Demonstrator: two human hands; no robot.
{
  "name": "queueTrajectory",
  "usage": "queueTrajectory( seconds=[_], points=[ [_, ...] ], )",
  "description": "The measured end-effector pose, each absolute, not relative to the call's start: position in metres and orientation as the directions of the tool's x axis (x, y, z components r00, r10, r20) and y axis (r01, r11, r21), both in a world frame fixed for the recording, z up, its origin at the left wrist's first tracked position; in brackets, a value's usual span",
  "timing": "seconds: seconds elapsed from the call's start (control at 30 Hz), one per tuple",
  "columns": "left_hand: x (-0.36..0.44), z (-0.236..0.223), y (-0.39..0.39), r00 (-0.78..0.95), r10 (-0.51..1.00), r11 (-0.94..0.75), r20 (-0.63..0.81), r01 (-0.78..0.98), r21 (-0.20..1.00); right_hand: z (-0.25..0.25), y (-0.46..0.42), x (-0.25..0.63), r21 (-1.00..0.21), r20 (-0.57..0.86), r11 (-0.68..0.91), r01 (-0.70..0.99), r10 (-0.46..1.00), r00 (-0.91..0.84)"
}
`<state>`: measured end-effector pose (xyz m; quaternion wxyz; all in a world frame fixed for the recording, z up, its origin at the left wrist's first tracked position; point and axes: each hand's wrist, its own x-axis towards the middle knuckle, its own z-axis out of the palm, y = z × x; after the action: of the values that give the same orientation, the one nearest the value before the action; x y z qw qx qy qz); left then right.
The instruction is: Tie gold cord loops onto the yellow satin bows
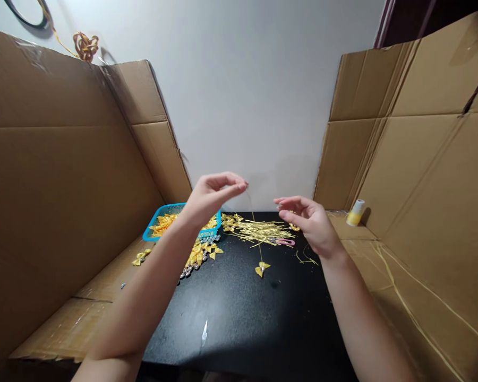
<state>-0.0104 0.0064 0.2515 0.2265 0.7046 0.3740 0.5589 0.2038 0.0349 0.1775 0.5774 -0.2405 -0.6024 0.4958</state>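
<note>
My left hand pinches the upper end of a thin gold string, raised above the black table. From the string's lower end hangs a small yellow ribbon bow with a shiny bead at its middle. To the right, my right hand is held up with thumb and fingers apart, and nothing shows between them. Behind the string lies a pile of cut gold strings, with pink-handled snips at its edge. My left forearm hides part of a blue basket of yellow bows.
Loose yellow bows and silver beads lie by the basket. More bows sit behind. A yellow-and-white thread spool stands at right. Cardboard walls enclose both sides. Long strings trail across the right cardboard.
</note>
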Motion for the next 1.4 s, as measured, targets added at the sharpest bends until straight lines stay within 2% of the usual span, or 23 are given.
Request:
queueTrajectory(
  seconds=[0.17,0.37,0.47,0.6,0.87,1.07,1.13,1.2,1.3,1.4],
  points=[
    [-0.009,0.287,0.018,0.110,0.652,-0.725,0.750,0.381,0.574,0.177,0.040,0.219,-0.835,0.517,0.466,-0.292,0.847,-0.127],
    [0.004,0.297,0.031,0.153,0.610,-0.745,0.778,0.444,0.497,0.206,0.043,0.193,-0.804,0.595,0.565,-0.187,0.759,-0.265],
    [0.011,0.297,0.037,0.170,0.608,-0.753,0.776,0.434,0.495,0.231,0.054,0.174,-0.771,0.636,0.568,-0.288,0.675,-0.374],
    [0.012,0.291,0.045,0.174,0.608,-0.762,0.774,0.401,0.508,0.245,0.068,0.162,-0.827,0.562,0.488,-0.279,0.737,-0.376],
    [0.011,0.255,0.055,0.189,0.638,-0.766,0.746,0.253,0.591,0.224,0.075,0.163,-0.856,0.510,0.417,-0.305,0.779,-0.364],
    [0.005,0.222,0.056,0.149,0.641,-0.754,0.753,0.308,0.580,0.204,0.075,0.162,-0.905,0.410,0.302,-0.300,0.805,-0.428],
    [-0.002,0.198,0.050,0.123,0.708,-0.678,0.696,0.396,0.620,0.196,0.072,0.166,-0.917,0.374,0.258,-0.304,0.819,-0.434],
    [-0.010,0.163,0.040,0.087,0.857,-0.456,0.508,0.587,0.669,0.186,0.068,0.173,-0.924,0.338,0.208,-0.320,0.836,-0.433],
    [-0.018,0.099,0.021,0.137,0.949,-0.297,0.284,0.685,0.665,0.173,0.061,0.184,-0.934,0.285,0.152,-0.324,0.864,-0.415],
    [-0.017,0.048,0.006,0.117,0.982,-0.185,0.149,0.758,0.625,0.161,0.057,0.192,-0.937,0.261,0.142,-0.320,0.892,-0.368]
  ],
)
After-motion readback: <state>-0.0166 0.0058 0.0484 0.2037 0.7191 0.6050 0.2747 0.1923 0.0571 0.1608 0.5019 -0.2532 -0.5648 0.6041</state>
